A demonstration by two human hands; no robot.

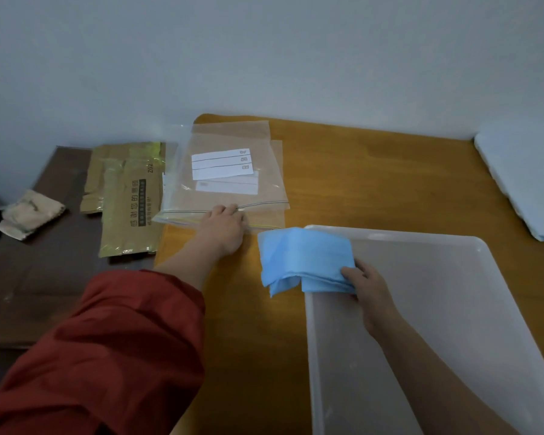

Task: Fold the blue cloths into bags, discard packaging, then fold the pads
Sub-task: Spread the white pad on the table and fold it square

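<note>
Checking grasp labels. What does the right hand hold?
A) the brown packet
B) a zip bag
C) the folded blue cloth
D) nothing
C: the right hand grips the folded blue cloth over the rim of the bin, while the left hand is on the zip bags.

One folded blue cloth [305, 259], one translucent plastic bin [421, 340], clear zip bags [223, 186] stacked, at least two, two flat brown packages [129, 215], one crumpled brown wrapper [29, 215], one pale pad pile [522, 177], two hands, left hand [225, 226], right hand [369, 284]
</note>
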